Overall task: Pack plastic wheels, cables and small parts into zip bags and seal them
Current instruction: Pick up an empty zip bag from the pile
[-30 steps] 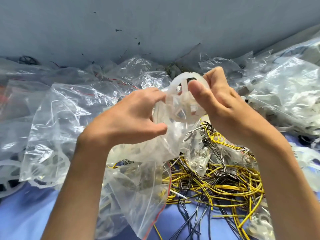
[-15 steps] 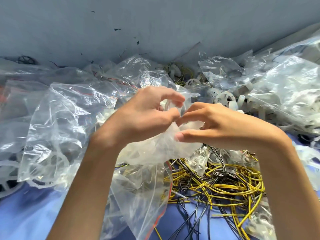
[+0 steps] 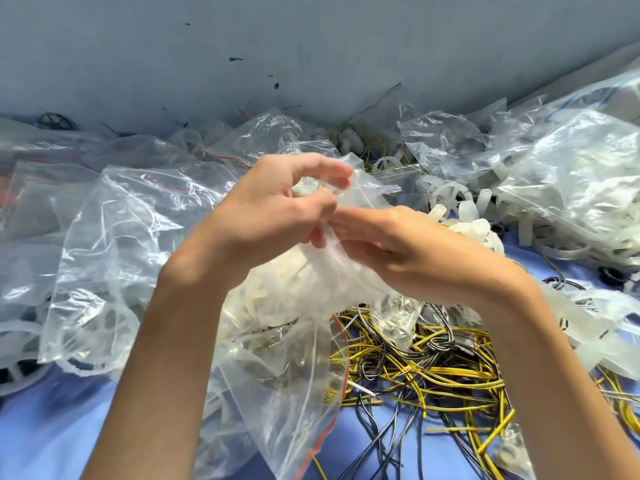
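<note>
Left hand (image 3: 277, 209) sits just left of centre, thumb and curled fingers pinching the top edge of the zip bag (image 3: 322, 289), which hangs between my two hands at mid frame. Right hand (image 3: 419, 251) comes in from 4 o'clock with its fingers near straight and the tips laid on the bag film, right against the left thumb. I can't tell if they pinch it. A second ago this hand held one white wheel up over the bag mouth toward 12 o'clock. That wheel is out of the fingers now, and pale wheels (image 3: 266, 289) show blurred inside the bag. Half a second ago the right fingers were more curled, now they're flatter. Both hands stay at the bag mouth. The tangle of yellow and black cables (image 3: 415, 358) lies at 5 o'clock on the blue table (image 3: 52, 427), unchanged. Loose wheels (image 3: 450, 195) are heaped at 2 o'clock, a filled bag (image 3: 571, 188) sits at 3 o'clock and a crumpled clear bag (image 3: 114, 244) at 9 o'clock. A red-strip bag (image 3: 294, 420) lies at 6 o'clock.
</note>
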